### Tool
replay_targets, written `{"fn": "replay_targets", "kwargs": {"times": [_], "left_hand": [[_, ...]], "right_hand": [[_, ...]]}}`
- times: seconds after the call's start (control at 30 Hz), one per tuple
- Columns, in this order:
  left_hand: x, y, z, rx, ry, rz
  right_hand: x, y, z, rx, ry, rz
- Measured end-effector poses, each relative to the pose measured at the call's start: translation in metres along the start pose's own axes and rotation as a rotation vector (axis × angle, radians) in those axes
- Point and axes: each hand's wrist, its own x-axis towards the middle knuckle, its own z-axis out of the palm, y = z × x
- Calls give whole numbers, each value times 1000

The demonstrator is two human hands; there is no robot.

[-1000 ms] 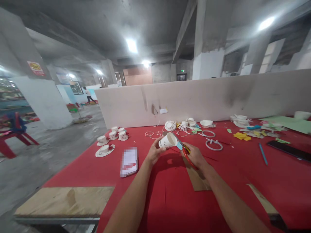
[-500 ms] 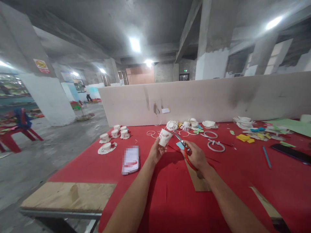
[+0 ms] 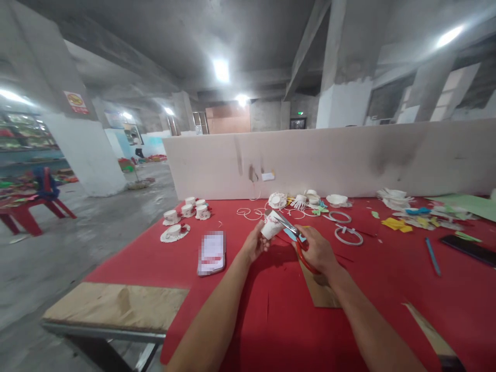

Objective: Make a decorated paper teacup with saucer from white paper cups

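Note:
My left hand (image 3: pixel 256 245) is closed around a white paper cup (image 3: pixel 270 227) with red print, tilted above the table. In my right hand (image 3: pixel 315 249) is a pair of scissors (image 3: pixel 301 249) with red handles, fingers wrapped round the grips. The metal blades reach left to the cup's upper rim; whether they are cutting into it I cannot tell. Beneath the right hand lies a brown piece of card (image 3: pixel 320 289), and a light blue scrap (image 3: pixel 290 235) shows just behind the scissors.
A red-covered table (image 3: pixel 287 330) spreads before me. On its left are several small white cups (image 3: pixel 188 209) and a phone (image 3: pixel 212 253). Rolled white cord (image 3: pixel 349 235), yellow paper (image 3: pixel 396 225), a blue pen (image 3: pixel 433 256) and a dark phone (image 3: pixel 470 249) are on the right. A pale partition (image 3: pixel 329 160) stands behind.
The cup has tipped further over in my left hand. The scissor blades have come to its rim from the right. The camera view has shifted slightly.

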Motion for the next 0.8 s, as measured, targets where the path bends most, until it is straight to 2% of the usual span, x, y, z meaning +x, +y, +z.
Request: {"fn": "replay_targets", "kwargs": {"times": [0.23, 0.57, 0.8], "left_hand": [[1, -4, -2, -8, -45, 16], [-5, -1, 6, 82, 31, 41], [-2, -8, 3, 129, 3, 105]], "right_hand": [[-1, 3, 2, 8, 2, 4], [0, 10, 3, -43, 0, -11], [-3, 9, 4, -58, 15, 2]]}}
